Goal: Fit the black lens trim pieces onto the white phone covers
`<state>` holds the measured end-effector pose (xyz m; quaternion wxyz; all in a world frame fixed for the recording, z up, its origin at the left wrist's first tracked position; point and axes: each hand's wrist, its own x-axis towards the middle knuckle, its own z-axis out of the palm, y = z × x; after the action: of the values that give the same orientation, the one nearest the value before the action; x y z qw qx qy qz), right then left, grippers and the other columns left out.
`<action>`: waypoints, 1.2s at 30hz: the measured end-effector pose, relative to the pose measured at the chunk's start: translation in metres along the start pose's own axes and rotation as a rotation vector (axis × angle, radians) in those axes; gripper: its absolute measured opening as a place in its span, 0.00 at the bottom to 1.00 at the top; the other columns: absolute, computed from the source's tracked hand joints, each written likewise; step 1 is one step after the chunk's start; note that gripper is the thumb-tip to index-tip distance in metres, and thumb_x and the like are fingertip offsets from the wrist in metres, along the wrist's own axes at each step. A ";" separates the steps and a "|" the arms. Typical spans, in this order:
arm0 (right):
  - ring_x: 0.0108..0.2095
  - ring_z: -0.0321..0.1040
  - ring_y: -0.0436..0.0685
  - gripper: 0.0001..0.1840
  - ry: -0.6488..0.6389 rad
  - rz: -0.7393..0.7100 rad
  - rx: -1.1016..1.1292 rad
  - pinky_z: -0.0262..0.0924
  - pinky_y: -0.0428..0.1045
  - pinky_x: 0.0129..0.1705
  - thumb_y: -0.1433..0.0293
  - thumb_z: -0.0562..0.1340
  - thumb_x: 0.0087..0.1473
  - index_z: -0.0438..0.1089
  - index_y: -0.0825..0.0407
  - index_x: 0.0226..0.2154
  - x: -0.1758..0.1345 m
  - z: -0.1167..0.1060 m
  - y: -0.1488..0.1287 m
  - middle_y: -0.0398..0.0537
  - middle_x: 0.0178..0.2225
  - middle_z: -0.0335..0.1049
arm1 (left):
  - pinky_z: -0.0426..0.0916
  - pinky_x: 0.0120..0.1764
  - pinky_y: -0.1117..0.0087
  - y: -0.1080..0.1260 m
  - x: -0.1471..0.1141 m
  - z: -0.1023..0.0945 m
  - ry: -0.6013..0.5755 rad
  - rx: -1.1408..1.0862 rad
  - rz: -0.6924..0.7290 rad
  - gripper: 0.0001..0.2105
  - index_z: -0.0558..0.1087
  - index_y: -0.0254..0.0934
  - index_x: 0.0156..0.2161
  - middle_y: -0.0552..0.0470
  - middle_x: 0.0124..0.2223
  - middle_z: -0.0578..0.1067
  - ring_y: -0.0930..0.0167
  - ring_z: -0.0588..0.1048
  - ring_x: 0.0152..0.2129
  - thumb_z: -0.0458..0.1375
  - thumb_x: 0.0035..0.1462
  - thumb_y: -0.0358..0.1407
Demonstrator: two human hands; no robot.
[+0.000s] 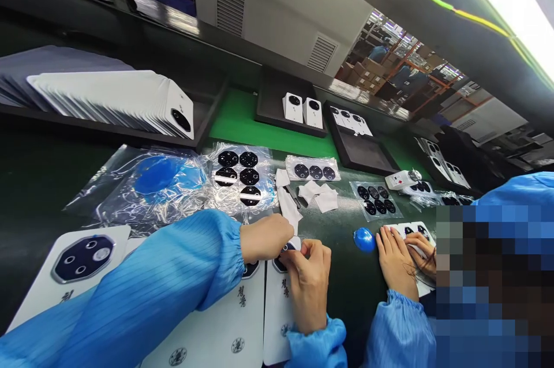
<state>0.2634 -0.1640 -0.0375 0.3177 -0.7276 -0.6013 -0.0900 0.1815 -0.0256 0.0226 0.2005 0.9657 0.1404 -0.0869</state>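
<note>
My left hand is curled closed over the top of a white phone-back-shaped panel; its fingertips are turned away from view. Touching close beside it, my right hand pinches a small dark lens sticker with a white edge between thumb and fingers. The sticker is held just above the dark camera patch at the panel's upper end. Beneath my left sleeve lie other white panels with dark camera patches and printed characters. What my left fingers grip is hidden.
Sheets of black lens stickers in clear plastic, a blue lump and white paper scraps lie ahead. Black trays hold panels farther back. At right, a co-worker's hands work beside a blue ball.
</note>
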 end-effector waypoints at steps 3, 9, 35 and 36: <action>0.35 0.54 0.56 0.11 0.038 0.059 0.066 0.56 0.51 0.35 0.73 0.56 0.60 0.72 0.48 0.29 0.001 -0.005 0.001 0.45 0.31 0.55 | 0.68 0.32 0.72 0.000 0.000 0.000 -0.003 0.003 0.003 0.04 0.73 0.33 0.29 0.45 0.33 0.78 0.64 0.77 0.33 0.60 0.50 0.23; 0.35 0.54 0.56 0.14 0.041 0.000 -0.064 0.53 0.51 0.35 0.79 0.53 0.59 0.70 0.49 0.28 -0.001 0.004 -0.006 0.46 0.32 0.57 | 0.68 0.31 0.72 0.002 -0.001 -0.001 -0.007 0.015 -0.013 0.06 0.73 0.32 0.31 0.43 0.34 0.78 0.63 0.77 0.33 0.57 0.51 0.21; 0.32 0.53 0.55 0.17 0.090 -0.114 -0.166 0.49 0.50 0.31 0.80 0.49 0.62 0.67 0.52 0.28 0.008 -0.005 -0.011 0.47 0.29 0.56 | 0.68 0.35 0.68 0.000 0.003 0.003 -0.073 0.046 0.009 0.07 0.74 0.30 0.35 0.41 0.38 0.78 0.60 0.76 0.38 0.54 0.56 0.22; 0.32 0.53 0.55 0.18 0.083 -0.117 -0.176 0.49 0.50 0.31 0.80 0.48 0.63 0.67 0.52 0.28 0.007 -0.003 -0.010 0.46 0.29 0.56 | 0.68 0.35 0.68 -0.001 0.004 0.003 -0.074 0.046 0.010 0.07 0.74 0.30 0.35 0.41 0.38 0.77 0.60 0.76 0.38 0.54 0.56 0.22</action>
<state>0.2568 -0.1592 -0.0275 0.2715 -0.7121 -0.6188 -0.1906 0.1842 -0.0254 0.0184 0.1838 0.9668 0.1262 -0.1248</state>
